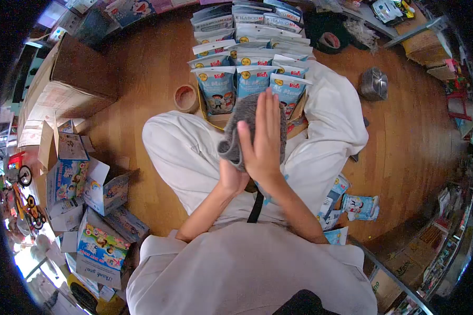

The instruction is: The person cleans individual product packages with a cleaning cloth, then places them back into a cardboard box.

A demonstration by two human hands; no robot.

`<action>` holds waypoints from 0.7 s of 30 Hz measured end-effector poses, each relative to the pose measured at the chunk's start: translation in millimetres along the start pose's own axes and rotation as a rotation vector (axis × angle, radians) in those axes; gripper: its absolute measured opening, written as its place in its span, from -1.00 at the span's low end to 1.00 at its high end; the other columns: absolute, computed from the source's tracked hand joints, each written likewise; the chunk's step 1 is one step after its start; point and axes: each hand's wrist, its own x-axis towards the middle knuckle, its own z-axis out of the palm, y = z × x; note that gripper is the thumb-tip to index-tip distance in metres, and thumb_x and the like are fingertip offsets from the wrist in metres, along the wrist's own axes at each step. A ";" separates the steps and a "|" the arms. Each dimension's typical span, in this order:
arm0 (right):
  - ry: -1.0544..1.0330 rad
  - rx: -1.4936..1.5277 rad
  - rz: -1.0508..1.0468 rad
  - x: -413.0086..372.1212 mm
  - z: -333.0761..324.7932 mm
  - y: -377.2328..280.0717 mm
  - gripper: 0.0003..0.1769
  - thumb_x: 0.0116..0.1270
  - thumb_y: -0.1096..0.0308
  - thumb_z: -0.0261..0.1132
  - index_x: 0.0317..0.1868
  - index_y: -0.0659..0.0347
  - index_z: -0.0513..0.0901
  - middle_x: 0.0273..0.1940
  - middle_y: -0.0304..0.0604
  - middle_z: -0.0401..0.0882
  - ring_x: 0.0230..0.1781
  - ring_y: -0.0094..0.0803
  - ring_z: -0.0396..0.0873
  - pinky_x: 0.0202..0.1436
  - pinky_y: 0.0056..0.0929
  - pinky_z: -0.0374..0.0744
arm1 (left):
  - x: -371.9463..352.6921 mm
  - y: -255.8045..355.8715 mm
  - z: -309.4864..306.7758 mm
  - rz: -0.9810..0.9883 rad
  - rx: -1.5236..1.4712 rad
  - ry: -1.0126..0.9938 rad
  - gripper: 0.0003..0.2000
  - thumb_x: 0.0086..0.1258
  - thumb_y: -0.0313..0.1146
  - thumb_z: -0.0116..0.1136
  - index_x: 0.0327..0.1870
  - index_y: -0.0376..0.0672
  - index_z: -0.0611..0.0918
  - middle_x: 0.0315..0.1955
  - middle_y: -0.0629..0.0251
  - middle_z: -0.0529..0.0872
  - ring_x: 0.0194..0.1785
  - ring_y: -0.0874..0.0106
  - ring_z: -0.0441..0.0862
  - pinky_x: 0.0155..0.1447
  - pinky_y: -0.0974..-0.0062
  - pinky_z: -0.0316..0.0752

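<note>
Flat right hand (264,144) presses a grey cloth (235,137); left hand (231,179) behind, grip unclear; packets (218,90) at twelve o'clock.

The person is wearing a pale cream short-sleeved shirt (247,268) and matching loose trousers (186,152), creasing across the legs. A thin black strap (256,207) is hanging down the front. The forearms (205,210), left hand (231,179) and right hand (263,144) are showing bare.
</note>
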 end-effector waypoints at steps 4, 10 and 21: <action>-0.012 -0.178 -0.079 -17.5 -2.8 -14.5 -0.24 0.38 0.14 0.06 0.39 0.54 0.09 0.43 0.30 0.02 0.44 0.20 0.05 0.42 0.09 0.10 | 25.9 14.5 -26.6 -0.073 -0.643 -0.534 -0.52 0.55 -0.14 -0.35 0.31 -0.30 0.34 0.24 0.11 0.47 0.28 0.23 0.43 0.43 0.29 0.20; -0.097 -0.094 -0.063 -75.0 -15.4 5.5 -0.20 0.40 0.05 0.03 0.39 0.55 0.06 0.38 0.37 0.06 0.36 0.22 0.15 0.36 0.10 0.16 | 39.5 55.8 -39.8 -0.083 -0.648 -0.351 -0.55 0.57 -0.19 -0.37 0.23 -0.33 0.41 0.18 0.02 0.53 0.24 0.17 0.47 0.42 0.17 0.21; 0.078 -0.103 -0.150 -18.7 -7.3 -21.9 -0.18 0.31 -0.06 0.13 0.33 0.48 0.24 0.01 0.20 0.40 -0.06 0.07 0.42 0.03 -0.06 0.38 | 25.0 46.0 -49.0 -0.118 -0.647 -0.323 -0.56 0.58 -0.20 -0.36 0.21 -0.36 0.42 0.16 0.00 0.54 0.23 0.19 0.47 0.38 0.19 0.27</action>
